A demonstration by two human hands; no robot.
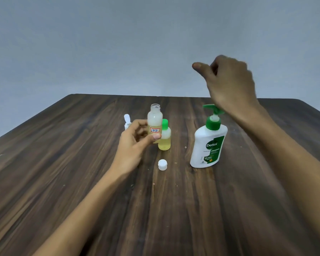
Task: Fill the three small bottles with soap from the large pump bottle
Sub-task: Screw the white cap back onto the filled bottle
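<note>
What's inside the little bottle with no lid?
The open bottle in the left hand holds some yellowish soap low down, cloudy and empty-looking above. Fingers and a label cover part, so the exact level is unclear.

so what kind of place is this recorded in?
Probably a plain indoor room with a staged tabletop, not a real bathroom or kitchen. The signs: a bare dark wood-grain table, a blank grey wall behind it, and only the task items set out, such as the Dettol pump bottle.
</note>
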